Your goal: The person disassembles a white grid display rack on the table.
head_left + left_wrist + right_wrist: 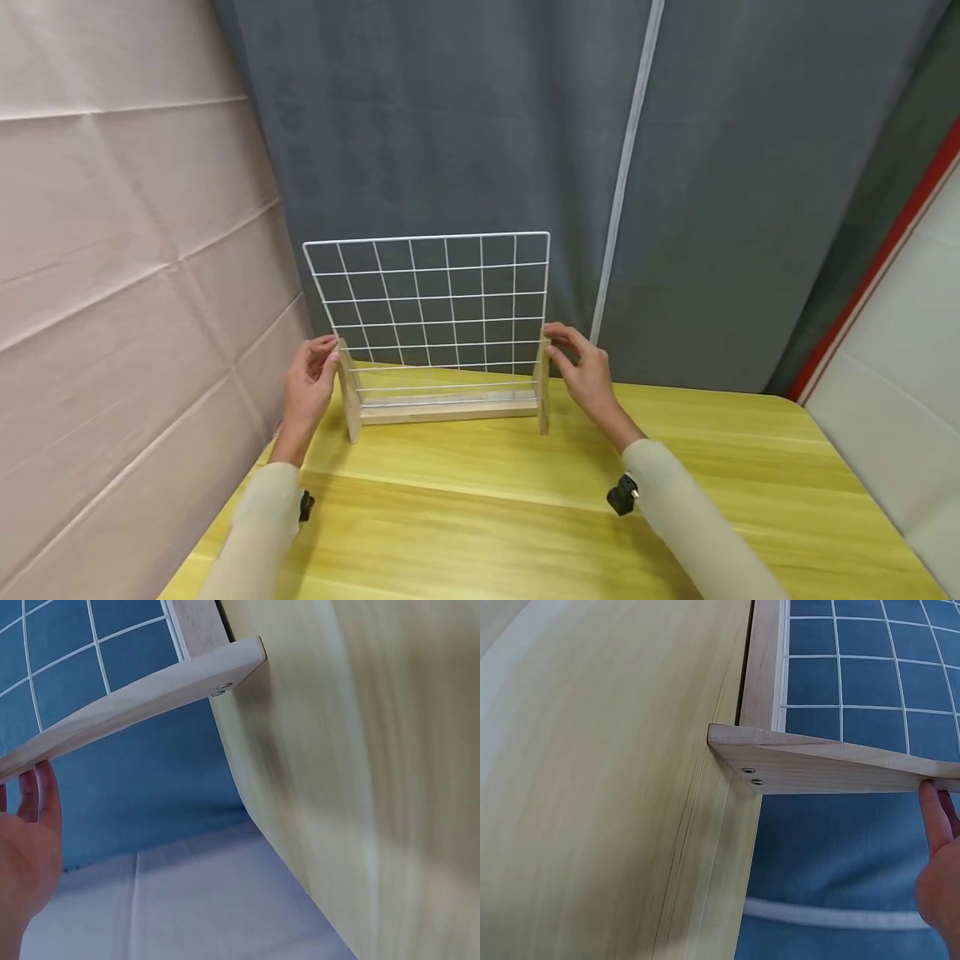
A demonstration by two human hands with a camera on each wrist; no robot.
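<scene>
Item: wire-grid desk rack (438, 333), standing upright at the far edge of the yellow wood-grain table (525, 508), close to the grey curtain (450, 125) behind it and near the table's left corner by the pale padded wall (112, 250). Handling state: left hand (309, 385) with its fingers at the upper end of the left wooden side upright (348, 400), right hand (585, 375) likewise at the right wooden side upright (543, 392); the hands are well apart, one at each end, fingers lightly curled on the wood, though the wrist views show only fingertips at the board edges, so how firm the hold is cannot be told. Risks, as judged: the rack sits near the table's back edge, so a push rearward could send it off or into the curtain; uneven pressure from one hand could twist or tip it, being tall on a narrow base. Appearance: white wire panel in a square mesh, set between two pale unfinished wood uprights joined by a low wooden shelf (448, 408); small screw heads show on an upright's outer face (748, 775).
</scene>
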